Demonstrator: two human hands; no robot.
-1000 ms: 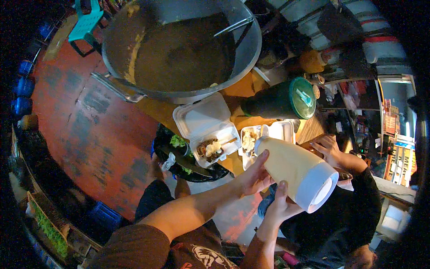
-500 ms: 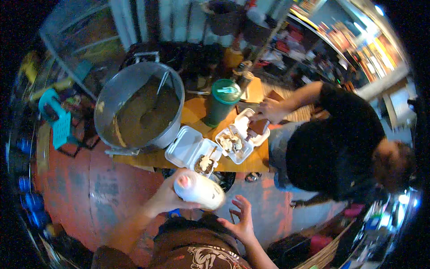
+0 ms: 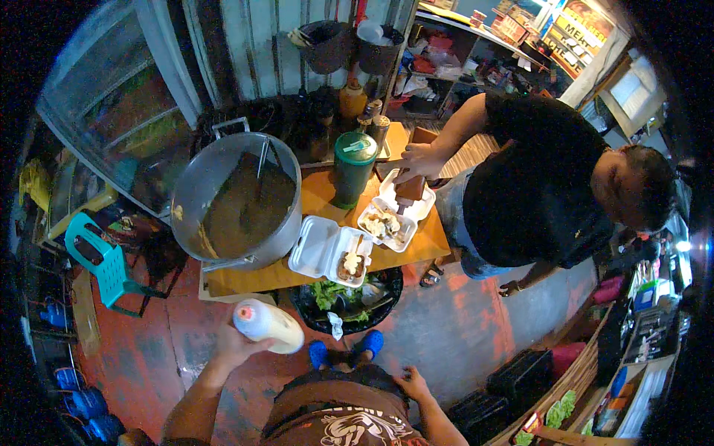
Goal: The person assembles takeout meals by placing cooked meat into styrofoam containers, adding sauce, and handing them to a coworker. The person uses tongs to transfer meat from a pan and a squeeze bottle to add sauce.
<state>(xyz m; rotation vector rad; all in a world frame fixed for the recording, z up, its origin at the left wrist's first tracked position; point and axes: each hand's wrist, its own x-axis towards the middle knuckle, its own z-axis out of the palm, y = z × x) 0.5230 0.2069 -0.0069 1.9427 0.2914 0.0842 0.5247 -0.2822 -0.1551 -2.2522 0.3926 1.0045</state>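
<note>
My left hand [image 3: 232,343] is closed around a squeeze bottle [image 3: 277,331] of pale cream sauce, tilted over the floor in front of the table, its pinkish tip towards the upper left. Low at my right side, my right hand [image 3: 411,385] hangs open by my waist with nothing visible in it. Ahead on the wooden table [image 3: 253,281], an open white foam box [image 3: 312,249] holds brown food topped with cream sauce. Beside it is a second open foam box [image 3: 401,236] with similar food. Over that one, another person's hand [image 3: 420,161] holds a brown sauce bottle [image 3: 409,191].
A large metal pot [image 3: 290,215] with brown contents and a ladle stands at the table's left. Behind the boxes is a green lidded container [image 3: 353,171]. Below the table edge sits a black-lined bin [image 3: 301,308] with leafy scraps. A teal chair [image 3: 108,271] is at left.
My left hand has moved left with the squeeze bottle, away from the foam boxes. My right hand has dropped down to my waist. The other person still holds the brown bottle over the second box.
</note>
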